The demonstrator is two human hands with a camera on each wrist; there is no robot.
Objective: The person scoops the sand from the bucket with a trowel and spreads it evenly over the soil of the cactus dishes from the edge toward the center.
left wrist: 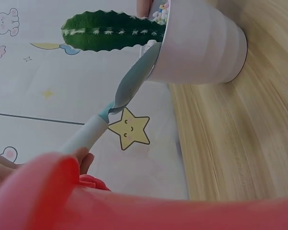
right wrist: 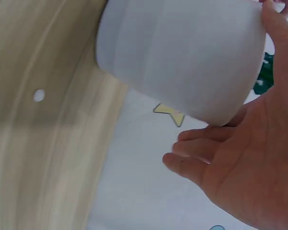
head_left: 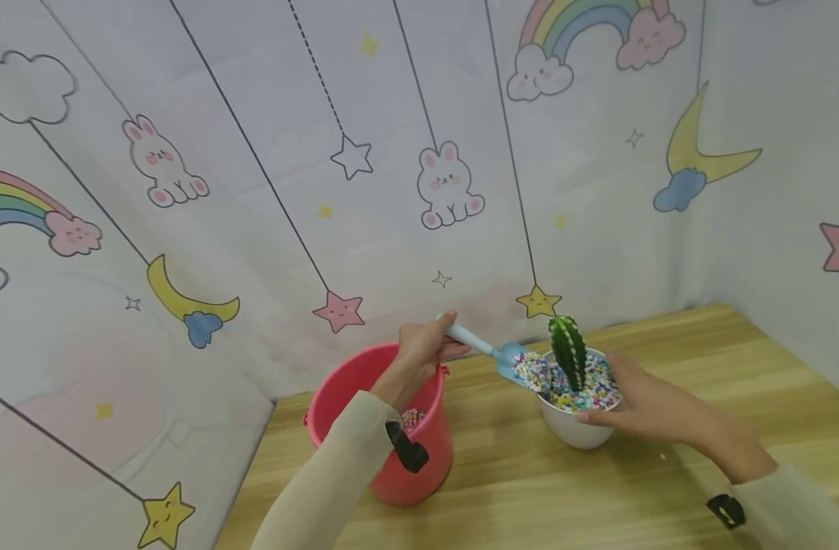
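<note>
My left hand point(head_left: 421, 347) grips the pale handle of a small blue shovel point(head_left: 469, 336) above the rim of a red bucket point(head_left: 429, 451). Colourful beads point(head_left: 529, 370) lie on the shovel's blade, whose tip is at the left rim of a white flower pot point(head_left: 576, 429). A green cactus point(left wrist: 113, 31) stands upright in the pot, with more multicoloured beads around its base. My right hand point(head_left: 656, 401) holds the pot from the right, thumb at the near side and fingers behind. In the right wrist view, the thumb point(right wrist: 277, 24) lies at the pot's rim.
Pinkish beads point(head_left: 413, 418) show inside the bucket, partly hidden by my left forearm. One small white bead point(right wrist: 39, 95) lies on the wooden table point(head_left: 516, 496) near the pot. A printed cloth backdrop point(head_left: 254, 229) rises behind the table.
</note>
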